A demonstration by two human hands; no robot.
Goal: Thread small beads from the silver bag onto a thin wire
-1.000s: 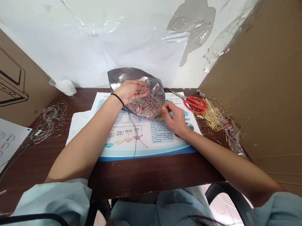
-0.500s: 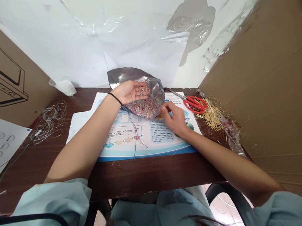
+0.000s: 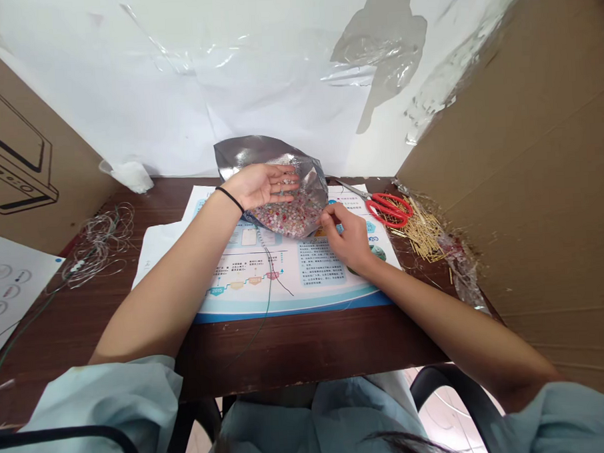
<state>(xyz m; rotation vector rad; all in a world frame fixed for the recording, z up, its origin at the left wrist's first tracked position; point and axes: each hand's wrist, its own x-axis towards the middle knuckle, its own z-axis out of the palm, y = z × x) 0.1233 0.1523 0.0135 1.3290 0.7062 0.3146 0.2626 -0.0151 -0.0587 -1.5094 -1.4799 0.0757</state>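
A silvery foil bag (image 3: 258, 147) stands with its mouth wide, and many small pink, red and pale beads (image 3: 294, 220) fill its lower part. Over those beads my left hand (image 3: 263, 186) is turned palm up, fingers stretched and slightly apart; a few tiny beads seem to lie on the fingers. My right hand (image 3: 347, 234) is closed in a pinch at the bag's right edge, thumb and forefinger meeting at the foil. Below the bag, a dark thread (image 3: 269, 281) with a row of small beads trails over the printed sheet (image 3: 265, 308).
Red-handled scissors (image 3: 389, 209) lie at the right, by a pile of thin gold-coloured sticks (image 3: 425, 238) and crumpled clear plastic. At the left are tangled clear thread (image 3: 105, 235) and a white crumpled bag (image 3: 132, 175). Cardboard walls (image 3: 530, 176) flank the dark table (image 3: 307, 350).
The view has shifted very slightly. Both hands keep nearly the same place and pose; the bag has not visibly moved.
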